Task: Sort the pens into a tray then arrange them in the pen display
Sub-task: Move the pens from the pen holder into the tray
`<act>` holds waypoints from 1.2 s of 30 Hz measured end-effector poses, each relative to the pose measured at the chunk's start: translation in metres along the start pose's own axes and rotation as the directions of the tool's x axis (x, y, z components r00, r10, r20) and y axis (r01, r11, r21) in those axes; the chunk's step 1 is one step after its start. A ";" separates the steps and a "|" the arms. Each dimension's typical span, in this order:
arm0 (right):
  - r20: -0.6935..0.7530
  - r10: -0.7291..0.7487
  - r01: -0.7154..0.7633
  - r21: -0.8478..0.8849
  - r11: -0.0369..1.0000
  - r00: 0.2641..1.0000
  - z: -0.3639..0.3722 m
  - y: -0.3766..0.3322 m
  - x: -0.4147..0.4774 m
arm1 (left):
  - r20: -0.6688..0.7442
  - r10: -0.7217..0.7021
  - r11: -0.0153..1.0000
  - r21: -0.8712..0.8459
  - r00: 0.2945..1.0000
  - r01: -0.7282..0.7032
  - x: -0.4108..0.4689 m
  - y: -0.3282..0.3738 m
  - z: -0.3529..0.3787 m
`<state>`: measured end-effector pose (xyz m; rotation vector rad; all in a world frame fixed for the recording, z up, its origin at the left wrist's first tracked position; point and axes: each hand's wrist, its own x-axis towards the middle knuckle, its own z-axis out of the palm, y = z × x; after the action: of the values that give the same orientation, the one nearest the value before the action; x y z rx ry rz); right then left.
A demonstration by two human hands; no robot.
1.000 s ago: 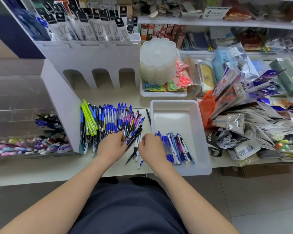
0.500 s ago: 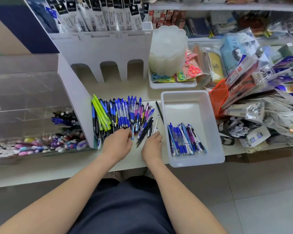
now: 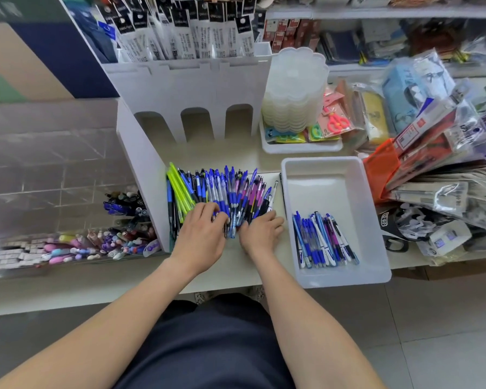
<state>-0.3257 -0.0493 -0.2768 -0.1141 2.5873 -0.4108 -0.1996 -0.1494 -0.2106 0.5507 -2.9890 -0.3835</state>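
Head view: left hand (image 3: 201, 237) grips pens (image 3: 236, 189); right hand (image 3: 260, 234) flat, relaxed, resting on pile beside tray (image 3: 320, 186).

Clear scalloped containers (image 3: 295, 88) stacked beside packaged pink scissors (image 3: 335, 122).

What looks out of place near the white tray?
One dark pen lies alone beside the white tray, apart from the pen pile. The tray's front corner also seems to overhang the counter edge.

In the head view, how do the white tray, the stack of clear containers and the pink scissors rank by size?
1. white tray
2. stack of clear containers
3. pink scissors
The tray is also nearer.
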 end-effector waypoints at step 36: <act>0.211 -0.081 0.079 0.017 0.997 0.974 -0.051 0.027 -0.024 | 0.176 -0.164 0.975 -0.119 0.971 0.186 0.028 0.026 -0.004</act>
<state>-0.3305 -0.0062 -0.2321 -0.2459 2.3769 -0.4158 -0.2342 -0.1373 -0.1989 0.8103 -3.0474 -0.6707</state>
